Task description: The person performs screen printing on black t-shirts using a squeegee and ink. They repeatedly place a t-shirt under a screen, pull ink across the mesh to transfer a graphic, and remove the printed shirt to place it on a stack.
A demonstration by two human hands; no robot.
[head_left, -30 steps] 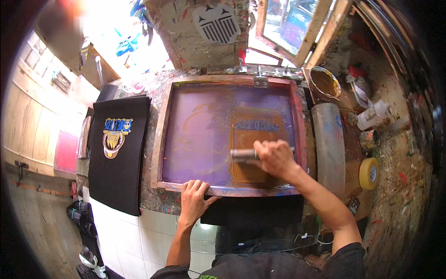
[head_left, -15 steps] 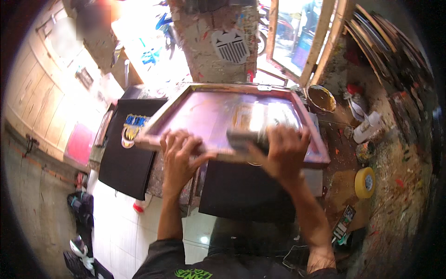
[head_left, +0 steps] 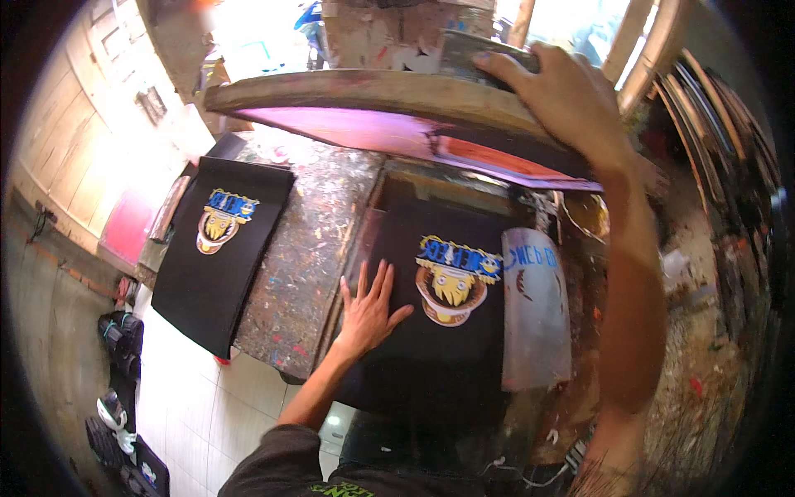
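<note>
A wooden printing screen frame (head_left: 389,93) with a purple mesh is tilted up above the table. My right hand (head_left: 563,95) grips its raised front edge together with a grey squeegee (head_left: 476,51). Under it lies a black shirt (head_left: 439,331) with a fresh yellow, blue and white print (head_left: 454,280). My left hand (head_left: 371,308) rests flat on that shirt, fingers spread, just left of the print.
A second black shirt (head_left: 217,257) with the same print lies on a board at the left. A paint-speckled table top (head_left: 306,248) runs between the two. A clear plastic sheet (head_left: 534,306) sits right of the print. Shoes (head_left: 116,414) lie on the tiled floor.
The screen was flat with my right hand on the squeegee; both hands then lifted its front edge. Now it is raised, the printed shirt shows, and my left hand has dropped onto it.
</note>
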